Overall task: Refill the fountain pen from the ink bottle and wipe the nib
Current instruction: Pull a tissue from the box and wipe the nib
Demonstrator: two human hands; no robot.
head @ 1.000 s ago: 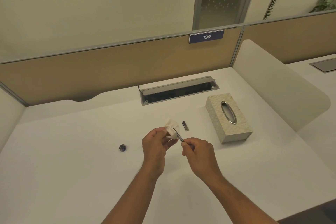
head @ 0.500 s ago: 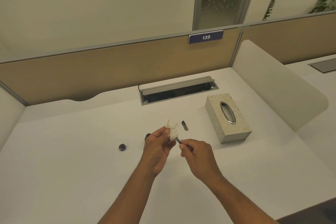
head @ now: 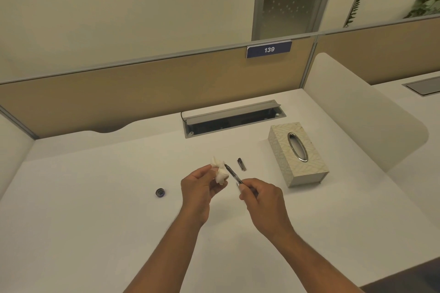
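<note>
My left hand [head: 199, 188] pinches a crumpled white tissue [head: 219, 171] above the middle of the white desk [head: 95, 221]. My right hand [head: 262, 200] grips the dark fountain pen [head: 232, 175], whose nib end points up and left, right beside the tissue. The nib tip shows free at the tissue's edge. A small dark pen cap [head: 242, 164] lies on the desk just beyond the hands. A round dark bottle lid [head: 160, 192] rests to the left. The ink bottle itself is hidden behind my left hand.
A patterned tissue box [head: 297, 154] stands to the right of the hands. An open cable tray [head: 233, 118] is set into the desk at the back. A tan partition [head: 142, 88] and a white side divider [head: 357, 121] bound the desk.
The pen has slid out of the tissue, so its nib now shows beside it. My right hand has drawn slightly back toward me.
</note>
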